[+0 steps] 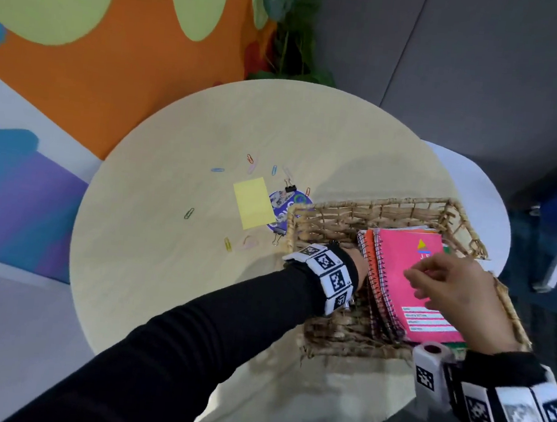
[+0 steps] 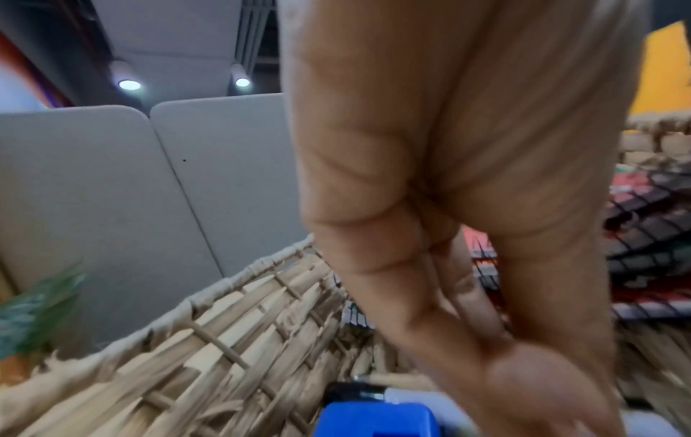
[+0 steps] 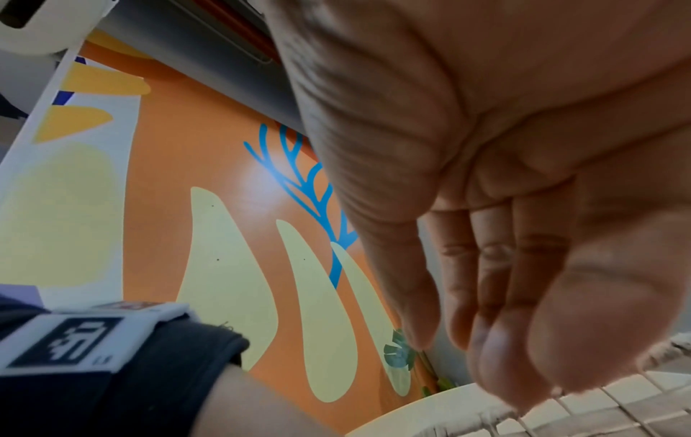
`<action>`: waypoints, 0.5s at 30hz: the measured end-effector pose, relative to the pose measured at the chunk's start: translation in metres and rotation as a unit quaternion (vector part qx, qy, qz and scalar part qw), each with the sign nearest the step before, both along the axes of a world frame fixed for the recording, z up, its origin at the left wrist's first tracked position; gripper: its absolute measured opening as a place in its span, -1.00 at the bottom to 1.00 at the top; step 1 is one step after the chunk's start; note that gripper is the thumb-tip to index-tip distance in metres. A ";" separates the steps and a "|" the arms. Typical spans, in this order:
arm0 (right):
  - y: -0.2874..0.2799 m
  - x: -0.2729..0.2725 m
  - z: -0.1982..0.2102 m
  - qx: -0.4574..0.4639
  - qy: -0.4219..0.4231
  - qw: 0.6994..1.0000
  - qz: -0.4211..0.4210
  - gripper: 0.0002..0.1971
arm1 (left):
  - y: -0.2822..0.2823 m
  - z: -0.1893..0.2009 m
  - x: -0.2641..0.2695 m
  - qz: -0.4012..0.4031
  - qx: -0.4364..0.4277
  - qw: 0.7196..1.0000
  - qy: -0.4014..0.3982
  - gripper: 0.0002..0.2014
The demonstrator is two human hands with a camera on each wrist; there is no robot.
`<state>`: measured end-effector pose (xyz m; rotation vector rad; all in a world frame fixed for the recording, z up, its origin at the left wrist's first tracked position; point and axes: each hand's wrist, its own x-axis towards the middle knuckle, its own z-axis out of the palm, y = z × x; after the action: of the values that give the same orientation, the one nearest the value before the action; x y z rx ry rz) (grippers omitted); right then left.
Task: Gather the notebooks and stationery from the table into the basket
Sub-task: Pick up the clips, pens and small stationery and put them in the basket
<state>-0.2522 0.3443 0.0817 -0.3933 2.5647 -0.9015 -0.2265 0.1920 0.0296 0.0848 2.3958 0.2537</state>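
Round pale-wood bench [image 1: 169,268] seen from above. A woven wicker basket [image 1: 372,213] stands at its right side and holds a stack of spiral-bound notebooks, a pink notebook [image 1: 406,277] uppermost. The right hand [image 1: 459,296] hovers above the pink cover, fingers [image 1: 417,275] loosely curled and apparently holding nothing. The left hand [image 1: 358,266] reaches into the basket beside the spirals, largely hidden. On the bench left of the basket: a yellow sticky-note pad [image 1: 252,201], a purple round sticker [image 1: 288,205], a black binder clip [image 1: 290,188] and scattered coloured paper clips [image 1: 217,170].
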 end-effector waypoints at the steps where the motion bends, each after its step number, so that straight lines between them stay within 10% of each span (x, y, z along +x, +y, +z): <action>1: -0.001 0.002 0.002 -0.005 -0.002 1.000 0.000 -0.90 | -0.003 0.004 0.001 0.015 0.007 1.000 0.001 -0.86; 5: -0.023 0.010 0.012 -0.069 -0.011 0.998 0.004 -0.93 | -0.042 0.018 0.006 0.145 0.101 0.980 0.094 -0.86; 15: -0.207 0.072 -0.026 -0.132 -0.029 0.976 0.172 -0.86 | -0.234 -0.035 0.132 0.564 0.093 0.768 0.288 -0.81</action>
<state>-0.1797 0.1377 0.0560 -0.8440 2.2306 -1.1015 -0.0942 -0.0415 -0.0054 -1.4183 2.6818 1.1490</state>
